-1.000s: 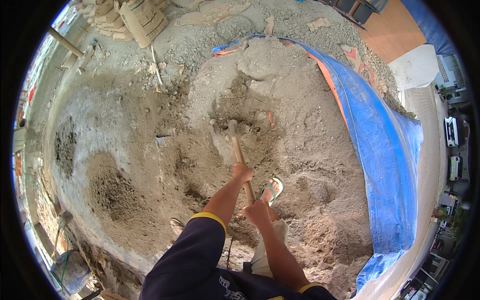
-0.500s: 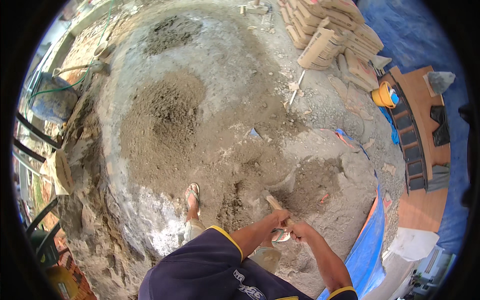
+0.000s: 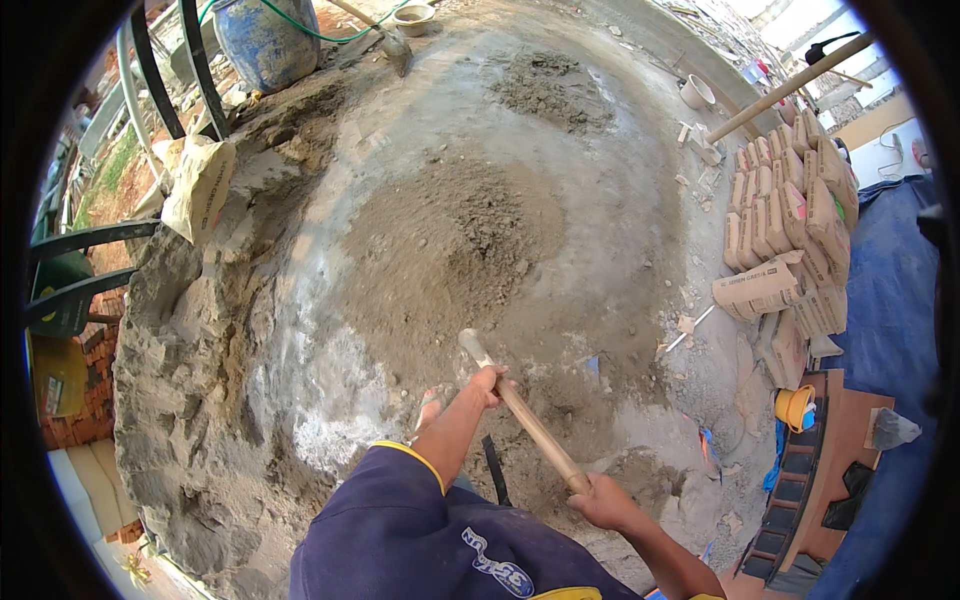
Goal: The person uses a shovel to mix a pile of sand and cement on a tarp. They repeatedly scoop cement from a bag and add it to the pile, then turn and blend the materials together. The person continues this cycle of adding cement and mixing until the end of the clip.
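Note:
My left hand (image 3: 488, 386) is closed round a long wooden-handled tool (image 3: 536, 428) near its pale, mortar-coated far end. My right hand (image 3: 603, 501) grips the other end of the handle, lower right. Under the tool's end is a patch of loose grey-brown mix (image 3: 480, 250) on the pale concrete ground (image 3: 620, 250); whether it touches the mix I cannot tell. A second, smaller heap (image 3: 555, 90) lies farther back. My left foot (image 3: 430, 405) shows partly behind my forearm.
Stacked bags (image 3: 785, 240) stand at right, beside a yellow bucket (image 3: 795, 407), wooden boards and blue sheeting (image 3: 880, 270). A blue drum (image 3: 260, 40), a leaning shovel (image 3: 390, 45) and bowl are at top left. Black bars (image 3: 200, 70) and a rough broken edge (image 3: 180, 400) line the left.
The view has swung left, away from the tarp-edged pile. The tool has come out of that pile toward the leftward patch. My hands now sit farther apart along the handle.

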A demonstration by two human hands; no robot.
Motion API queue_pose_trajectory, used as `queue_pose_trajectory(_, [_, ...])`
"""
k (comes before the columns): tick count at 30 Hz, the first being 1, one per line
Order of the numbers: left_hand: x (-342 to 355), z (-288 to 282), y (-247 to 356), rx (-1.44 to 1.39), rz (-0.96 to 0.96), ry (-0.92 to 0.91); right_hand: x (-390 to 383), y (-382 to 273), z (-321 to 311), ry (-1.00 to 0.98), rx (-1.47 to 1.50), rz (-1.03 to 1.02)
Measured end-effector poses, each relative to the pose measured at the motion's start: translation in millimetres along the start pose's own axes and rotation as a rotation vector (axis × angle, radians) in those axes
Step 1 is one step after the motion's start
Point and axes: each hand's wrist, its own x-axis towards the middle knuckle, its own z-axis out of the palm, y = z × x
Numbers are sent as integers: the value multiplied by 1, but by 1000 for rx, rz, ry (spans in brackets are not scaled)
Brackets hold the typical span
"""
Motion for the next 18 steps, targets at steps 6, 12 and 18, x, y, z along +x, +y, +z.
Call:
queue_pose_trajectory(6, [-60,63,163,63,367,-106,-23,25,15,216,88,-125])
queue_pose_trajectory(12, [-176,128,228,300,901,13,149,22,74,564,-8,-110])
queue_pose_trajectory(18, [-269,160,247,247,1236,-104,176,-30,83,532,198,-264])
